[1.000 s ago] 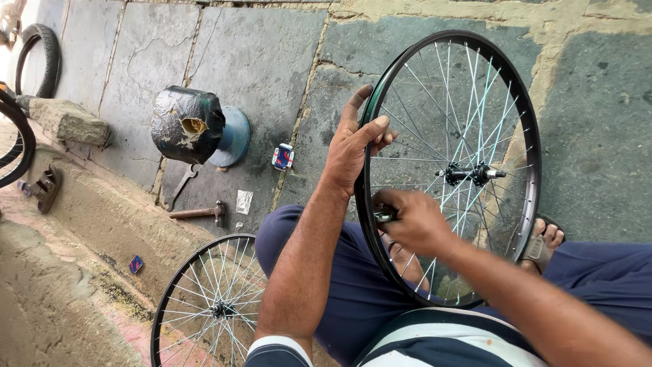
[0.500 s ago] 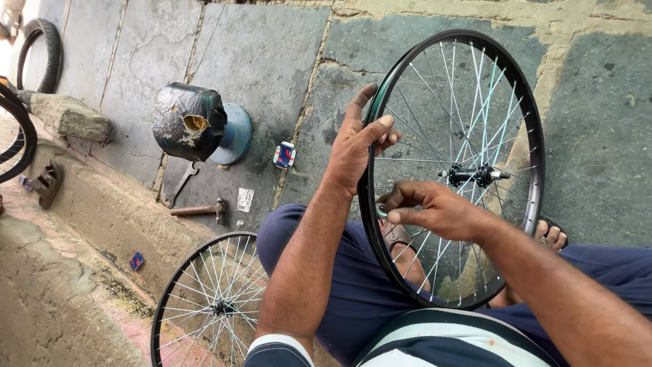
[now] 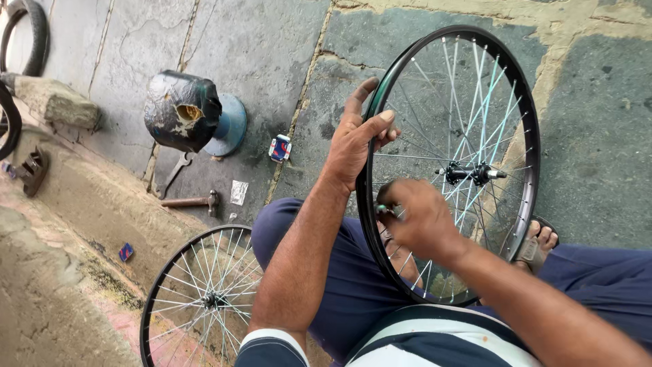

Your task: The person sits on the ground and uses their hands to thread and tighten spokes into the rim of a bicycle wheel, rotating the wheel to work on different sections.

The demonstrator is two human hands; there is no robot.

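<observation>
Wheel in hand: a black-rimmed bicycle wheel with thin silver spokes stands upright on its edge between the seated person's knees, its hub showing right of the hands.
Left hand: the left hand grips the rim at its upper left, thumb laid over the outer edge, fingers stretched along the rim.
Right hand: the right hand is bunched up at the rim's left side, among the spokes, fingers pinched on a small tool with a green tip; most of the tool is hidden.
Legs: dark blue trousers either side of the wheel; a sandalled foot peeks out behind the lower right of the rim.
Second wheel: another spoked wheel with a black rim lies at the lower left, just beside the knee.
On the pavement: a rounded black-wrapped lump resting on a blue dish-shaped base, a flat steel spanner below it, a hammer with a rusty handle, a small red, white and blue packet.
Far left: a black tyre propped up at the top corner.
</observation>
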